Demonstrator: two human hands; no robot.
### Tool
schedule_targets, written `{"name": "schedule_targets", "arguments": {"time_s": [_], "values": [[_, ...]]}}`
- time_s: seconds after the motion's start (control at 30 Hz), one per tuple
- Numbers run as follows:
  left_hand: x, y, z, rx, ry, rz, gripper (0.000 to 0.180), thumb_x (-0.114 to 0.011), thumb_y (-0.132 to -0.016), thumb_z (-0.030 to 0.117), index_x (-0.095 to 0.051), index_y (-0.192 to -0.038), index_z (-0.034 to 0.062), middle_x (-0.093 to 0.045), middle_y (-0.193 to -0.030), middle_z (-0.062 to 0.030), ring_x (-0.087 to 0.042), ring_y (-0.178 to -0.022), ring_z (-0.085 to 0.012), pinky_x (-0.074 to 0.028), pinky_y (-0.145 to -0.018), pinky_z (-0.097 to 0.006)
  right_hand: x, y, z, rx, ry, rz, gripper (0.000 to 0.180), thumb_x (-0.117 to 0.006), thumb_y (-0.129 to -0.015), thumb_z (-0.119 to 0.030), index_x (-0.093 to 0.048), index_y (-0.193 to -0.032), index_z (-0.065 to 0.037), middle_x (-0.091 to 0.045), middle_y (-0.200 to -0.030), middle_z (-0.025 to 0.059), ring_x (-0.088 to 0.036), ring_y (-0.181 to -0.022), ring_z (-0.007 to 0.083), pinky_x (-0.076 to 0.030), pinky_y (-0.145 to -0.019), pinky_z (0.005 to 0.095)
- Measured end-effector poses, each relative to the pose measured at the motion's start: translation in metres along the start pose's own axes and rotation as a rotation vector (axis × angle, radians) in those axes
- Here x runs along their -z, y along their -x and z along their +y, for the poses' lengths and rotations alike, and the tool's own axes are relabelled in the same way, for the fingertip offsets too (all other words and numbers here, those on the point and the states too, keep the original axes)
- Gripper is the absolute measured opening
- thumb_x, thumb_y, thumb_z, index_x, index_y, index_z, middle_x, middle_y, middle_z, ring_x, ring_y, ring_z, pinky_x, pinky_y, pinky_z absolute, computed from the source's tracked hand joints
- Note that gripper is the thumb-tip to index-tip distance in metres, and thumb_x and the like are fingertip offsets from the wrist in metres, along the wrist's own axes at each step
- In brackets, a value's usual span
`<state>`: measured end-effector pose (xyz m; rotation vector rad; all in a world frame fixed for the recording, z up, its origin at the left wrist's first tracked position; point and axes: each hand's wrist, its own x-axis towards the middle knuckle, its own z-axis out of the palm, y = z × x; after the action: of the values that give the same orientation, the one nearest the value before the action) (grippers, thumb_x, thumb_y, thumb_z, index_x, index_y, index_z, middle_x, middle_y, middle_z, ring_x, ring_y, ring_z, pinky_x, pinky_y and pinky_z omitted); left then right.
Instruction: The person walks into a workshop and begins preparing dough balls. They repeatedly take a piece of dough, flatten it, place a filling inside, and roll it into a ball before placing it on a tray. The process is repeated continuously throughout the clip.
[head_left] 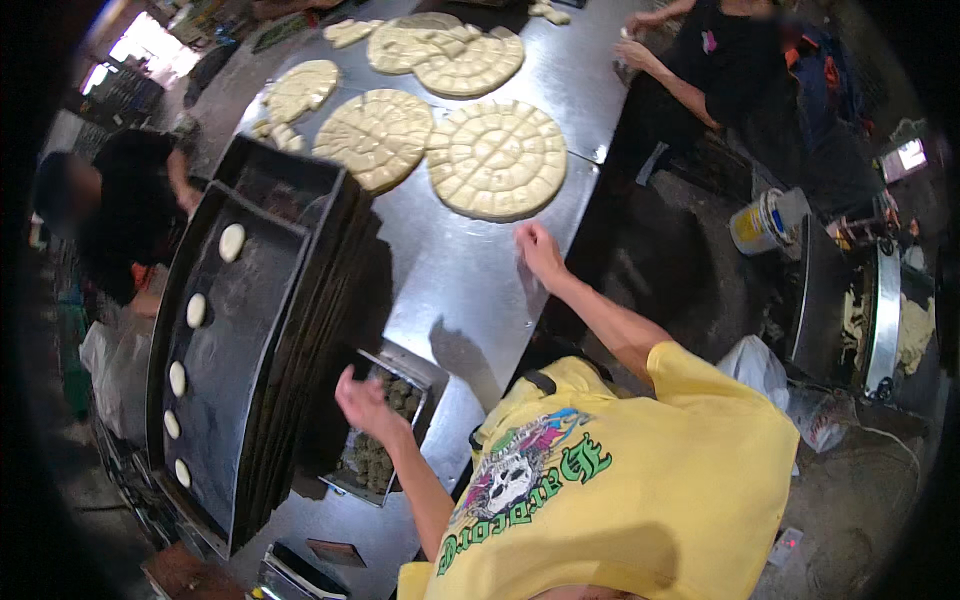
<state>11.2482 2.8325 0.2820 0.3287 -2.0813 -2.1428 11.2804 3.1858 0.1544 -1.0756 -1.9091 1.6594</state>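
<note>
My right hand (541,255) hovers over the metal table with its fingers curled in, just below a round slab of scored dough (497,160). Whatever lies inside those fingers is hidden. On the left, my left hand (366,402) is above the edge of a metal tray (357,490) with dark, greenish-brown balls (372,462) in it. Its fingers are slightly blurred but look apart, and nothing shows in them. A second cut dough slab (374,138) sits beside the first, its pieces marked out in rings.
Left of me rises a stack of black baking trays (262,310); small pale dough rounds (196,311) lie along the top one. More dough slabs (468,62) cover the table's far end. One person (120,200) stands at the left, another (735,70) at far right. A bucket (757,226) stands right.
</note>
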Motion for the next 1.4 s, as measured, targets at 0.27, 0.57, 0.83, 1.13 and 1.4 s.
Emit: {"name": "schedule_targets", "arguments": {"time_s": [0.27,0.57,0.83,1.13,1.4], "values": [[-0.239,-0.022,-0.075,0.505,-0.129,-0.73,0.053,-0.055,-0.098,0.029,-0.038,-0.142,0.0024,-0.057,-0.124,-0.0101,-0.059,-0.106,-0.0186,-0.047,-0.085,-0.029,0.015,-0.103,-0.01,-0.495,0.287,0.558,0.037,-0.072,-0.082,-0.033,-0.06,-0.099,-0.002,-0.062,-0.089,0.0121,-0.061,-0.092,0.0264,-0.049,-0.08,0.0388],[-0.335,-0.062,-0.134,0.781,0.156,-0.469,0.039,-0.058,-0.096,0.025,-0.047,-0.128,0.005,-0.062,-0.107,-0.0042,-0.058,-0.097,-0.0154,-0.045,-0.076,-0.027,0.019,-0.113,-0.009,-0.526,-0.932,0.124,0.025,-0.072,-0.082,-0.017,-0.061,-0.101,-0.007,-0.064,-0.096,0.0062,-0.06,-0.089,0.0167,-0.049,-0.078,0.0323],[-0.348,-0.077,-0.135,0.709,-0.173,-0.571,0.048,-0.063,-0.094,0.025,-0.038,-0.128,0.002,-0.053,-0.122,-0.0172,-0.058,-0.11,-0.028,-0.056,-0.089,-0.044,-0.002,-0.119,-0.051,-0.012,0.038,0.094,0.036,-0.076,-0.076,-0.022,-0.063,-0.106,-0.005,-0.057,-0.108,0.0133,-0.055,-0.113,0.0273,-0.043,-0.098,0.038],[-0.36,-0.087,-0.141,0.581,-0.161,-0.666,0.047,-0.064,-0.093,0.02,-0.042,-0.125,-0.0057,-0.057,-0.119,-0.0195,-0.062,-0.103,-0.0313,-0.059,-0.076,-0.043,0.016,-0.156,-0.061,-0.284,-0.292,-0.254,0.026,-0.067,-0.079,-0.025,-0.063,-0.097,-0.006,-0.062,-0.092,0.0067,-0.059,-0.088,0.0161,-0.049,-0.078,0.0324],[-0.209,-0.041,-0.089,0.798,0.233,-0.597,0.046,-0.059,-0.095,0.028,-0.05,-0.133,0.0027,-0.056,-0.131,-0.0124,-0.055,-0.12,-0.0278,-0.044,-0.102,-0.041,0.004,-0.087,-0.067,-0.459,-0.859,-0.796,0.017,-0.065,-0.083,-0.02,-0.064,-0.097,-0.01,-0.061,-0.095,-0.0002,-0.059,-0.092,0.0118,-0.051,-0.081,0.0305]]}}
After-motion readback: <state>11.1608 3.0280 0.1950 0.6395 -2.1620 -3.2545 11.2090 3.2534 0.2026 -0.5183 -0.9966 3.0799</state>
